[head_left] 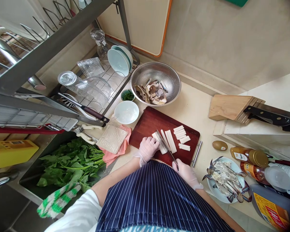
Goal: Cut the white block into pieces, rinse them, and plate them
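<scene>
Lying in the sink at the far left, the greens (71, 162) are sitting beside a striped cloth (58, 199), probably there for washing. A packet (112, 138) is resting on a pink cloth (116, 154) just left of the board (147, 124), with 2 small bowls (126, 111) behind it, within easy reach.

The left hand (148, 148), gloved, is curling down over the near end of the white sticks (163, 141), fingers tucked and pressing so the pieces are staying put under the blade. The knife (166, 147) is angling across those sticks, its tip pointing away from the body. The right hand (187, 174), also gloved, is wrapping closed around the knife's handle at the board's near edge; the handle itself is mostly hidden, so the exact grip is hard to read.

Cut sticks (182, 138) are lying pushed aside on the board's right part, clear of the blade. Behind, a colander (156, 83) is holding seafood pieces. At the right, a plate of crabs (226, 180) is waiting next to bottles (250, 157) and a knife block (232, 108).
</scene>
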The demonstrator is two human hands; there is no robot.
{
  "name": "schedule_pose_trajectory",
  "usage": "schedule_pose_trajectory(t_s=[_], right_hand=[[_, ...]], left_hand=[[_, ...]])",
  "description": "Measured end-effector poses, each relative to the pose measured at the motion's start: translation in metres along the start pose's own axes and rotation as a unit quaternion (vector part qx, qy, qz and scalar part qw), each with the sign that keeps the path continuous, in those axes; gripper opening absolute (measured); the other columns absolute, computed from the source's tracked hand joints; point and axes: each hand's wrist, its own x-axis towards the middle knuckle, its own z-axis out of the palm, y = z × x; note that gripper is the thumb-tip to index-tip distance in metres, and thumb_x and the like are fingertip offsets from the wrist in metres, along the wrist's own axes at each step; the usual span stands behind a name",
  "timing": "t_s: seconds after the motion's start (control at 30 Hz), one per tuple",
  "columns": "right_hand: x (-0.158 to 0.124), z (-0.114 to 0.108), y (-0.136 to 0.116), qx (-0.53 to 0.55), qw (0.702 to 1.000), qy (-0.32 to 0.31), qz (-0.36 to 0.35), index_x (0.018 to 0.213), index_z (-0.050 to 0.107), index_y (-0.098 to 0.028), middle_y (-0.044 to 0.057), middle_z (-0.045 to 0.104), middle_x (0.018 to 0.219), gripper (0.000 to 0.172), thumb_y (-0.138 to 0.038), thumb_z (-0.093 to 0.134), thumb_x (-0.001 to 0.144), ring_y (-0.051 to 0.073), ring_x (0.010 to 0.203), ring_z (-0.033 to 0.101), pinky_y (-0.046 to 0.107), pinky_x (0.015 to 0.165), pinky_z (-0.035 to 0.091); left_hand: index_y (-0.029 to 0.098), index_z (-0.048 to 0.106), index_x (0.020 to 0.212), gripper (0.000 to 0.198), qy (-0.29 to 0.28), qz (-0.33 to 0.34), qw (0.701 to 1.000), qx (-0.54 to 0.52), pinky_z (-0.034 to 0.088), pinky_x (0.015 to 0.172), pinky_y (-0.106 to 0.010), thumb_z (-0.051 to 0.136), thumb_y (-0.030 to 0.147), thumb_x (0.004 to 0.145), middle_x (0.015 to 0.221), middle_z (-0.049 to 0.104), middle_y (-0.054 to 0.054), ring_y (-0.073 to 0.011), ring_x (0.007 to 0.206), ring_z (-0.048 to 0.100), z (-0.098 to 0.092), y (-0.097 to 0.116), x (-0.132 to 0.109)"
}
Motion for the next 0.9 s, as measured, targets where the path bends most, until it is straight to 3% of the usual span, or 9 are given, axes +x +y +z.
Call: schedule_pose_trajectory(t_s=[0.37, 0.67, 0.8, 0.9], right_hand=[[0.0, 0.001, 0.0, -0.001, 1.0, 0.004, -0.006, 0.093, 0.054, -0.021, 0.006, 0.071, 0.085, 0.03, -0.034, 0.026, 0.097, 0.02, 0.077, 0.068, 0.027, 0.057, 0.03], [0.004, 0.014, 0.0, 0.03, 0.999, 0.009, -0.009, 0.093, 0.052, -0.022, 0.005, 0.07, 0.083, 0.031, -0.033, 0.023, 0.097, 0.019, 0.075, 0.066, 0.026, 0.056, 0.03], [0.004, 0.015, -0.001, 0.029, 1.0, 0.009, -0.001, 0.094, 0.052, -0.021, 0.005, 0.07, 0.084, 0.032, -0.034, 0.023, 0.097, 0.018, 0.076, 0.066, 0.026, 0.057, 0.031], [0.004, 0.016, -0.003, 0.026, 1.0, 0.01, 0.004, 0.096, 0.053, -0.021, 0.006, 0.07, 0.086, 0.032, -0.034, 0.024, 0.097, 0.019, 0.077, 0.066, 0.026, 0.058, 0.031]], left_hand=[[0.019, 0.062, 0.093, 0.014, -0.021, -0.008, 1.0, -0.015, 0.038, 0.072, -0.038, 0.05, 0.022, 0.088, 0.085, 0.062, -0.01, -0.0248, 0.086, 0.055, -0.007, 0.002, 0.002], [0.019, 0.063, 0.089, 0.013, -0.005, 0.005, 1.0, -0.018, 0.039, 0.071, -0.039, 0.051, 0.023, 0.087, 0.085, 0.062, -0.011, -0.0251, 0.084, 0.056, -0.007, 0.0, 0.001], [0.018, 0.064, 0.086, 0.02, 0.007, 0.012, 0.999, -0.038, 0.04, 0.068, -0.037, 0.046, 0.028, 0.089, 0.081, 0.064, -0.009, -0.0223, 0.076, 0.058, -0.035, -0.005, 0.003], [0.021, 0.063, 0.104, 0.03, 0.096, 0.055, 0.993, -0.051, 0.04, 0.085, -0.04, 0.037, 0.032, 0.093, 0.092, 0.066, -0.008, -0.0228, 0.091, 0.059, -0.07, -0.004, 0.023]])
